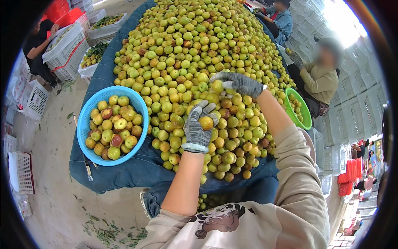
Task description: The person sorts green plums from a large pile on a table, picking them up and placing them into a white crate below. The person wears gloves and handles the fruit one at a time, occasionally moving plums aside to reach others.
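Observation:
A big heap of green and reddish-brown jujube-like fruits (192, 53) lies on a blue quilted cloth (124, 174). My left hand (200, 126), in a grey knit glove with a pale bracelet at the wrist, holds a yellow-brown fruit (205, 123) over the near part of the heap. Farther up and to the right, my right hand (238, 84), gloved alike, has a yellow-green fruit (217, 85) at its fingertips. To the left stands a blue plastic basket (81, 124) holding many browner fruits.
A green basket (306, 115) with fruits stands at the heap's right edge, near a seated person (321, 77) in gloves. Another person (281, 21) sits farther back, and one (37, 46) works by white crates (67, 57) at left. Leaves (105, 232) litter the floor.

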The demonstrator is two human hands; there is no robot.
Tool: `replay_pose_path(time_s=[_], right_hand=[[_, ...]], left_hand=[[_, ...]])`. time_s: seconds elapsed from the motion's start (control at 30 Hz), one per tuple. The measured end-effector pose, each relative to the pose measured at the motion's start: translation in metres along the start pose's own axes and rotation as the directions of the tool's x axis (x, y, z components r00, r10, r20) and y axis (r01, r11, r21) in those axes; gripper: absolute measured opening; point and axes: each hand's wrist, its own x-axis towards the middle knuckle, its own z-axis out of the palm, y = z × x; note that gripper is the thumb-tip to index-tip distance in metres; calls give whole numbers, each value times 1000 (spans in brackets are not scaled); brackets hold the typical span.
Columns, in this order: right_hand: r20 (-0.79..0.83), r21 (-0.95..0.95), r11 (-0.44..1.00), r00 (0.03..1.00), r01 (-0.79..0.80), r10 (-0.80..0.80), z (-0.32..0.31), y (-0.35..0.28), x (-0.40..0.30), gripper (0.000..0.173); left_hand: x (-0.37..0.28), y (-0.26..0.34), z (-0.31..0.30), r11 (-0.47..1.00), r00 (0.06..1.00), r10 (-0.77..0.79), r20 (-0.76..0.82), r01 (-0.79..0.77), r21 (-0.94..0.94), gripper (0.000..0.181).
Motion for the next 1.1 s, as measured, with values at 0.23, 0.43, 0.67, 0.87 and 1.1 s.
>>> replay_pose_path(time_s=[0.23,0.43,0.67,0.87,1.1], right_hand=[[-10,366,919,988,149,-156,54,-31,-23,57],[-336,213,958,906,-192,256,36,-31,-24,38],[-77,-746,651,990,-138,121,97,-60,-3,40],[-256,-216,961,960,-174,116,85,-41,-9,28],[-442,244,968,895,58,57,108,-45,-22,43]], left_hand=[[-8,0,13,998,1000,13,-24,-14,-58,39],[-10,11,5,947,953,304,13,-301,-113,33],[-8,34,0,936,965,250,-75,-261,-236,42],[-7,26,12,933,982,175,-76,-190,-307,55],[-16,22,21,927,984,139,116,-88,-365,72]])
